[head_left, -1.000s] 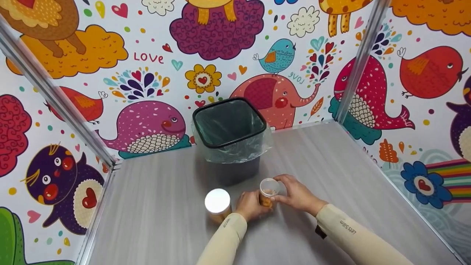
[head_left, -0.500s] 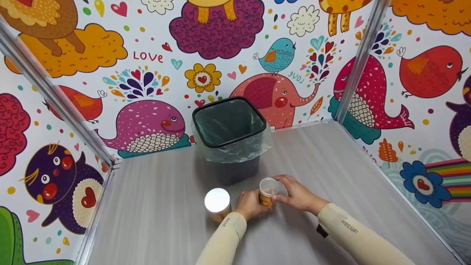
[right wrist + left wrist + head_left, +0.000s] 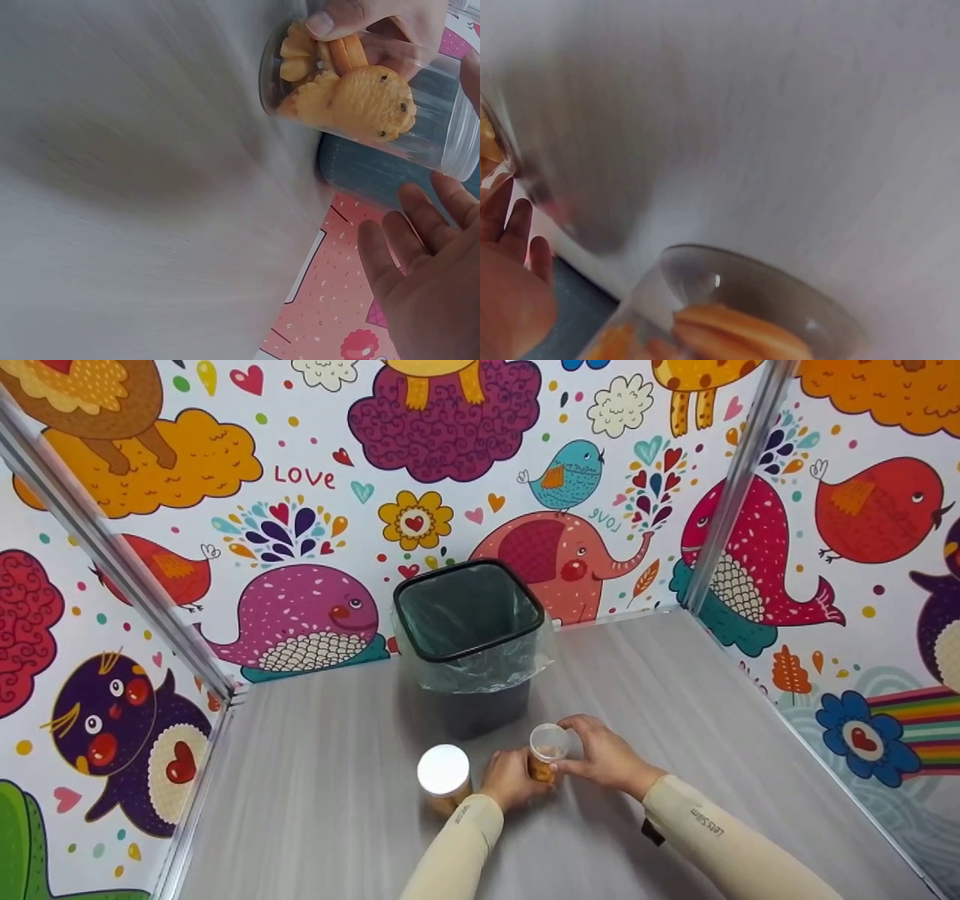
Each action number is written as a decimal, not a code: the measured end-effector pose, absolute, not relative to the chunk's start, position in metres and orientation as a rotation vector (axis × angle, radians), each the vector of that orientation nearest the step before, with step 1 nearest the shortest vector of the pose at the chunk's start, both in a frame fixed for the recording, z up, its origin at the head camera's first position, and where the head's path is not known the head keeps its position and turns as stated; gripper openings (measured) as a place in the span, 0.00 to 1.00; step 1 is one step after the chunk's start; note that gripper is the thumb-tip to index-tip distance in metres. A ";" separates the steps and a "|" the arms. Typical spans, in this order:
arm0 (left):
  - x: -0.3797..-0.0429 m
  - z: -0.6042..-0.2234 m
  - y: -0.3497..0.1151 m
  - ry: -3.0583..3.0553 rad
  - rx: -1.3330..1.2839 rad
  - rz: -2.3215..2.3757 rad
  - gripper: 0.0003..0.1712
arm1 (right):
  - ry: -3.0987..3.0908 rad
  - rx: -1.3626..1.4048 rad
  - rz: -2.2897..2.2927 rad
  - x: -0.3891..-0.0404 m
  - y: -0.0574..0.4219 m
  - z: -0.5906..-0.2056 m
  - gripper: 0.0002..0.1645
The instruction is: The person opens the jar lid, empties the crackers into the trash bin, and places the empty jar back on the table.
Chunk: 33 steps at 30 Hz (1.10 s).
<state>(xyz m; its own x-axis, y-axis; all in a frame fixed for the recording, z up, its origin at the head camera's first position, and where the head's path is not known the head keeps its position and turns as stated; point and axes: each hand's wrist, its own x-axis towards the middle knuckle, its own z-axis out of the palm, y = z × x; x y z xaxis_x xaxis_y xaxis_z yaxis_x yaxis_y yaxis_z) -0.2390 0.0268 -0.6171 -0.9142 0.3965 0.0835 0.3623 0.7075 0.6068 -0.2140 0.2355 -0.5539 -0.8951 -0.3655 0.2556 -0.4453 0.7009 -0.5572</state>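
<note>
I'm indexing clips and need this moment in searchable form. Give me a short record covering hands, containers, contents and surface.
Left hand: grips the clear cookie jar
Right hand: pinches that jar's upper end
Jar contents: golden cookies, the frontmost with dark specks
Lid on held jar: cannot tell
Second container: white-topped jar, standing left of the held one
Bin: dark trash bin with clear plastic liner, beyond both jars
Surface: grey wood-grain table

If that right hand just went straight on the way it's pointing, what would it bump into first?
Most likely the clear jar: the right hand has its thumb and a finger at the jar's top edge. What it would meet beyond that is hard to judge, since depth is unclear.
</note>
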 end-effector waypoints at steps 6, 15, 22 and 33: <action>-0.239 -0.617 0.027 2.852 0.644 1.010 0.31 | -2.823 0.751 0.979 -0.217 0.240 -0.551 0.40; -0.239 -0.618 0.027 2.850 0.643 1.001 0.31 | -2.843 0.867 0.990 -0.219 0.244 -0.549 0.41; -0.239 -0.618 0.026 2.864 0.665 1.014 0.30 | -2.780 0.762 1.010 -0.214 0.241 -0.554 0.41; -0.238 -0.617 0.026 2.879 0.655 0.989 0.30 | -2.794 0.678 0.963 -0.213 0.235 -0.553 0.41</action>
